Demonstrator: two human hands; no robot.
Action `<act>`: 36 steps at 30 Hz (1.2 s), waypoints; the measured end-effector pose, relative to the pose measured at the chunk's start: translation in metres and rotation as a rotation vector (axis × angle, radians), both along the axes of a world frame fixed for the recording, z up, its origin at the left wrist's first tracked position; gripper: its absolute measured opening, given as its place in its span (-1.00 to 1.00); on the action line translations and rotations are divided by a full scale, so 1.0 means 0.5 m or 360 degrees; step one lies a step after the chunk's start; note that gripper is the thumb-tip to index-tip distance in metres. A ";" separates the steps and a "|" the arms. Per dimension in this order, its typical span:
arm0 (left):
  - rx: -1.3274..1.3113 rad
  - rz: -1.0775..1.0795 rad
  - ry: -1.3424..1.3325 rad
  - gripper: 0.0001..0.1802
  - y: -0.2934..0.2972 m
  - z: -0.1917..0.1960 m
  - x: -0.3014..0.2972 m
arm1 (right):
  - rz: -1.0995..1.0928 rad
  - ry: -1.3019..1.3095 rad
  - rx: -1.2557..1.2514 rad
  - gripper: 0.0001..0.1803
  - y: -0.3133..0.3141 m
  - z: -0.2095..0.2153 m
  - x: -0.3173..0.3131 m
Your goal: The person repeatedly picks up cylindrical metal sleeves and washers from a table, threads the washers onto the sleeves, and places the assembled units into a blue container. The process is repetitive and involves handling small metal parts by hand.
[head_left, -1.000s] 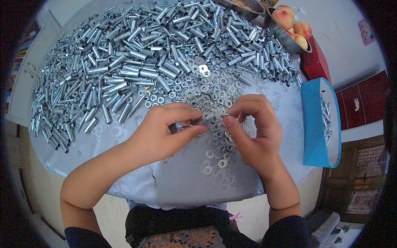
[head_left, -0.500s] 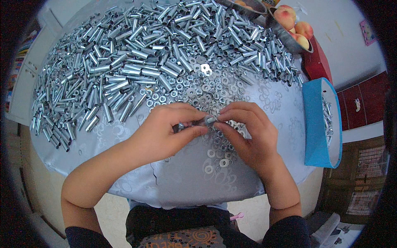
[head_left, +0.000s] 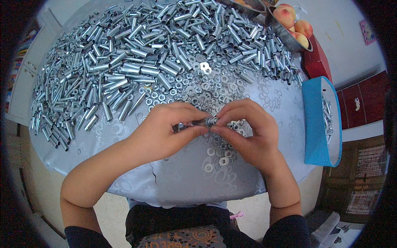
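Silver fitting (head_left: 211, 121); left hand (head_left: 166, 127) and right hand (head_left: 253, 132) fingers clamped it; washers (head_left: 205, 86) lay at twelve o'clock; blue box (head_left: 314, 124), three.

Your left hand (head_left: 163, 126) and right hand (head_left: 250, 132) pinch close together, fingertips (head_left: 205, 129) nearly meeting; your left forearm (head_left: 101, 165) and right forearm (head_left: 281, 184) angle inward.

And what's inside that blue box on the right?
Slim silvery metal pieces lie jumbled in the blue box, seen through its open top. Its left wall and the upper pieces hide whatever lies deeper.
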State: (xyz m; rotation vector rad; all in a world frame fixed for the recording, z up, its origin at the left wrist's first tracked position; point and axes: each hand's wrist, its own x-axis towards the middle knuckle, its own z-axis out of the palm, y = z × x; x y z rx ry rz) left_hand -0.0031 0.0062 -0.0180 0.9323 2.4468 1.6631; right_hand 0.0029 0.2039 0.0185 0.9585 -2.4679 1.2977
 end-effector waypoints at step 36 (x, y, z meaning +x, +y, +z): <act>0.0122 0.0206 -0.0430 -0.69 0.004 0.012 0.004 | -0.0081 0.0175 0.0774 -0.79 0.016 -0.012 -0.011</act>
